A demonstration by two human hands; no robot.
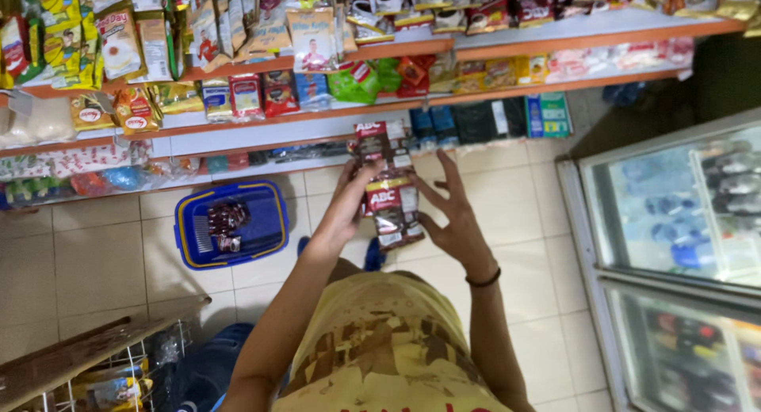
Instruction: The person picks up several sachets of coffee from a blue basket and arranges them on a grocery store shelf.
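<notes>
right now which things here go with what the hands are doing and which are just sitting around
In hand:
- strip of dark sachets, held by the left hand and touched by the right hand
- blue basket on the floor, with similar dark sachets inside

Just about:
- snack packets on the shelves
- glass-door fridge
- wire rack
</notes>
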